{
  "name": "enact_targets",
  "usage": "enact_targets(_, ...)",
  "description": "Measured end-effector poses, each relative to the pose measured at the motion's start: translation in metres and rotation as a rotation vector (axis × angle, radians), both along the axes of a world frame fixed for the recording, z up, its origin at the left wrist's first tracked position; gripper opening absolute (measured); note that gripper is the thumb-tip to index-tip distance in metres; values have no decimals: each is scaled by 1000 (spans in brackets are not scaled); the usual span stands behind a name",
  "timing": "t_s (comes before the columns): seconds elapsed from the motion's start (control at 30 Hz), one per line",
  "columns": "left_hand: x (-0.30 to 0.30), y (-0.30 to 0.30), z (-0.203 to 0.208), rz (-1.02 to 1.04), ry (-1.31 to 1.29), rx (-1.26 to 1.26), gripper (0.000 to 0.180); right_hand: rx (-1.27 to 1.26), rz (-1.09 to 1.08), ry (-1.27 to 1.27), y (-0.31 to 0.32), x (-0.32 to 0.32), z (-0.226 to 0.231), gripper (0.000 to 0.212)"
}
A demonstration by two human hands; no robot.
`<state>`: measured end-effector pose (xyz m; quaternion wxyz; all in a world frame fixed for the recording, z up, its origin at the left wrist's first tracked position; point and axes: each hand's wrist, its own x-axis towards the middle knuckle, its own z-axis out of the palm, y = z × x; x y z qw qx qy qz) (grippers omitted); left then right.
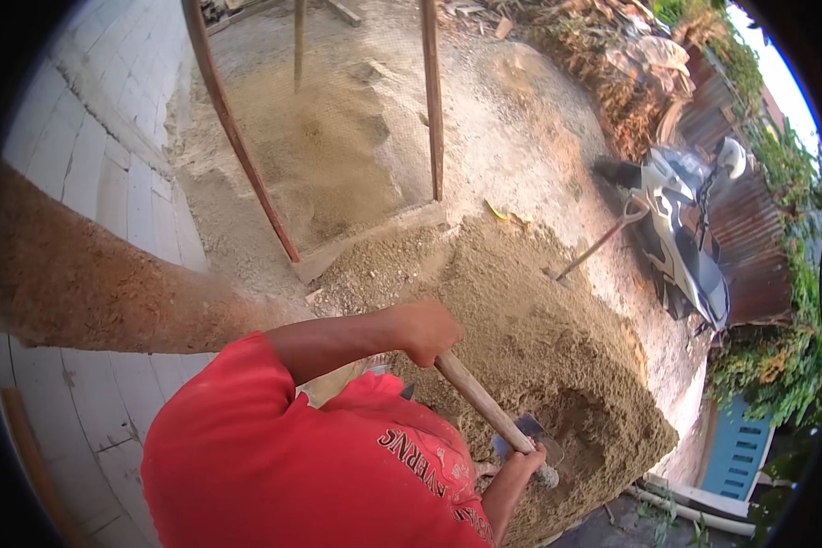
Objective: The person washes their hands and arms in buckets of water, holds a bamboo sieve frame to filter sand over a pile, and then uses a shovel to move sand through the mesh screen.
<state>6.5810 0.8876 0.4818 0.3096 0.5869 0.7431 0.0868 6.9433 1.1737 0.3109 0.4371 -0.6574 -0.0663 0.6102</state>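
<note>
My left hand (426, 331) is closed round the upper end of a wooden handle, part of what looks like a hoe (480, 400). Lower down the same handle, my right hand (523, 459) grips close to the sand-dusted end. A flat dark metal blade (524, 429) shows beside that hand, partly hidden by the handle. Under the hoe lies a large heap of damp brown sand (557, 338), with a hollow (577, 429) dug in its near right side. My red-sleeved arms and torso fill the lower middle of the view.
A mesh screen on a wooden frame (370, 242) stands beyond the heap, with finer sand behind it. A shovel (603, 242) is stuck in the heap's far right. A motorbike (680, 228) is parked at right. A rough brown post (110, 283) and block wall (110, 183) are at left.
</note>
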Motion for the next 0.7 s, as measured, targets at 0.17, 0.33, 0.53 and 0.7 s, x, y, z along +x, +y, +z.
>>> enact_targets(0.17, 45, 100, -39, -434, -170, -200, 35, 50, -281, -74, -1, 118, 12, 18)
enact_targets(0.33, 107, 155, -125, -573, -721, -401, 40, 308, -294, -193, 37, 156, 83, 19)
enact_targets(0.53, 243, 240, -107, -478, -549, -153, 39, 550, -258, -350, 118, 220, 134, 26)
enact_targets(0.7, 301, 282, -181, -306, -435, -238, 42, 233, -196, -287, 112, 135, 21, 29)
